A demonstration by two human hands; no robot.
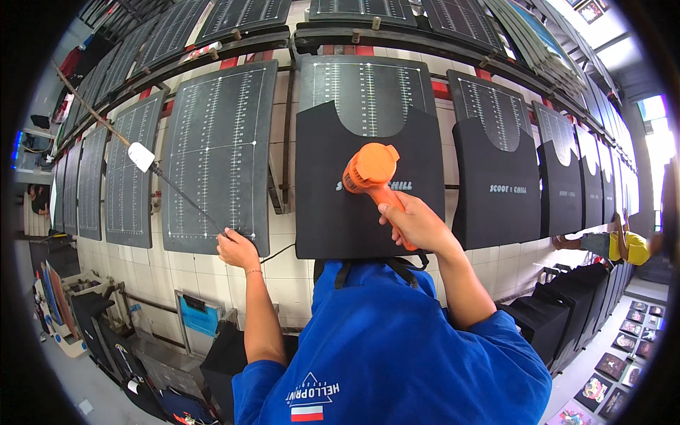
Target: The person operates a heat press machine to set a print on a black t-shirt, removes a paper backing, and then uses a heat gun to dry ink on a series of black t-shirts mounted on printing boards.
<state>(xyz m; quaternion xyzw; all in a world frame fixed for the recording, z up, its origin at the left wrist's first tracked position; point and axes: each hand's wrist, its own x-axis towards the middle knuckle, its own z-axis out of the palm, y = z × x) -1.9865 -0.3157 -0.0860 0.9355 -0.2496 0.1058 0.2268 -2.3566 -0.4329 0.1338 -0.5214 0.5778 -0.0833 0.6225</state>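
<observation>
An orange blow dryer [373,166] is gripped by its handle in my right hand [419,221]. Its head is over a black fabric piece [322,170] with a curved neckline and pale lettering, partly covered by the dryer. The fabric lies on a dark printing board [397,78] marked with white scales. My left hand [238,249] is closed on a black power cord [190,195], at the lower edge of a bare marked board [212,134]. A white connector block [141,156] hangs up along that cord, below a slanting rod.
More boards with black fabric [499,188] run off to the right, and bare boards [129,177] to the left. Metal rails [248,44] cross behind. Black covered boards [542,312] stand at lower right. At far right a person in a yellow top [629,248] is bending.
</observation>
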